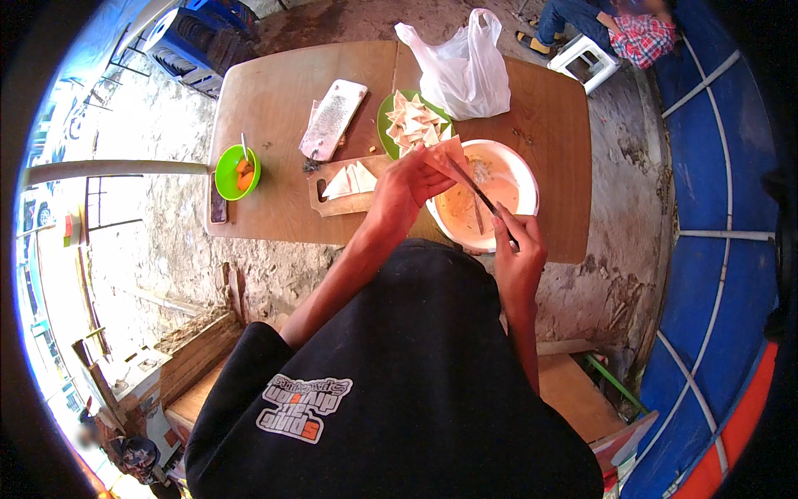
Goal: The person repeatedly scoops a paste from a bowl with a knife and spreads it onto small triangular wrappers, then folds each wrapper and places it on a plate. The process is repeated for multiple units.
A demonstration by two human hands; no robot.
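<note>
A single head-worn fisheye camera is looking steeply down over the person's dark shirt (391, 382), facing forward across the wooden tabletop (274, 108), which is lying close below. Straight edges are bending toward the rim, and a black circular border is framing the picture. The ground is spreading out around the tabletop
</note>
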